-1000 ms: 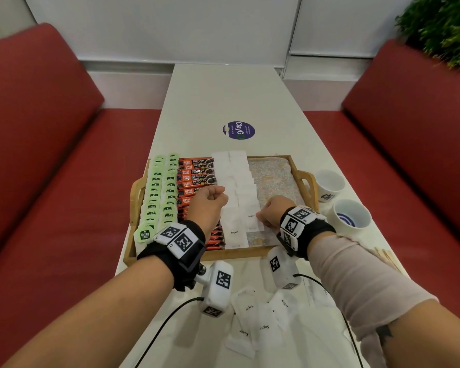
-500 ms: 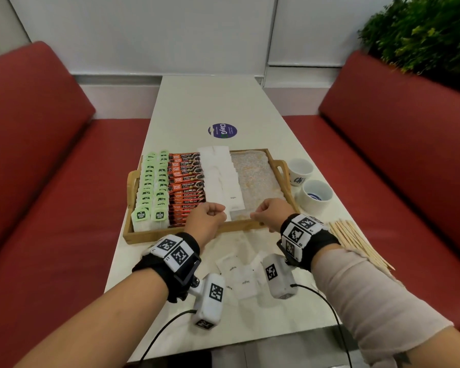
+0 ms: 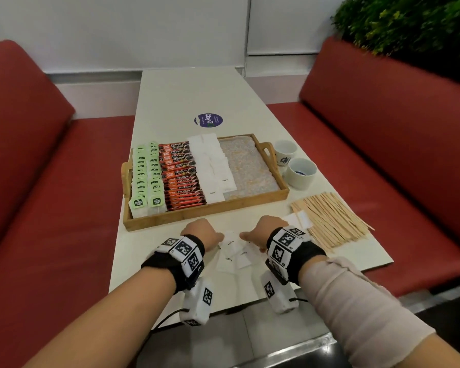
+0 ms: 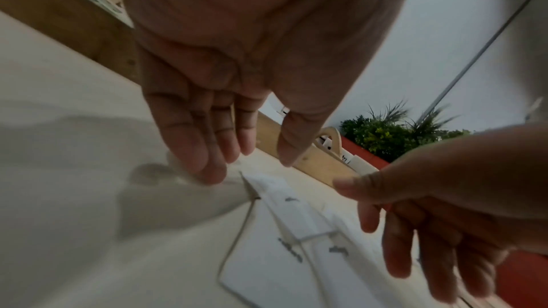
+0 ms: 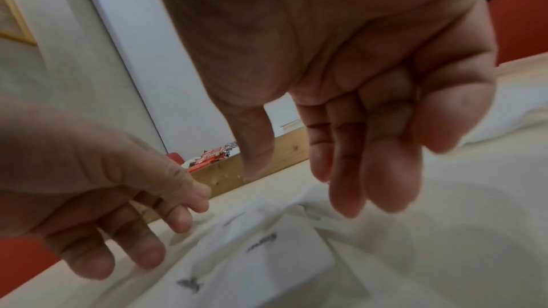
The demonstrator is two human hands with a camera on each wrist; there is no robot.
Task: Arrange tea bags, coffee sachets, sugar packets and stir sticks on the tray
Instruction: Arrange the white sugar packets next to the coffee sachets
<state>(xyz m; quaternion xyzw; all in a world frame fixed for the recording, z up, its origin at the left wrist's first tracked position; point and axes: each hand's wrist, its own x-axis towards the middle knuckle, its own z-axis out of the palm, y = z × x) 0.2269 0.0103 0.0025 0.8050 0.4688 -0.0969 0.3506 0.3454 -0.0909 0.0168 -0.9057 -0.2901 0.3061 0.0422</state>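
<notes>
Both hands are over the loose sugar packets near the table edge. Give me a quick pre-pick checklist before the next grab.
1. Left hand free: ok, fingers relaxed, holding nothing.
2. Right hand free: ok, fingers loosely extended, nothing held.
3. Loose sugar packets within reach: ok, they lie on the table between the two hands, overlapping.
4. Space on the tray for more: ok, its right part is bare.
5. Sugar rows on the tray tidy: ok, overlapped in line.
6. Stir sticks placed: not ok, piled on the table right of the tray.
</notes>
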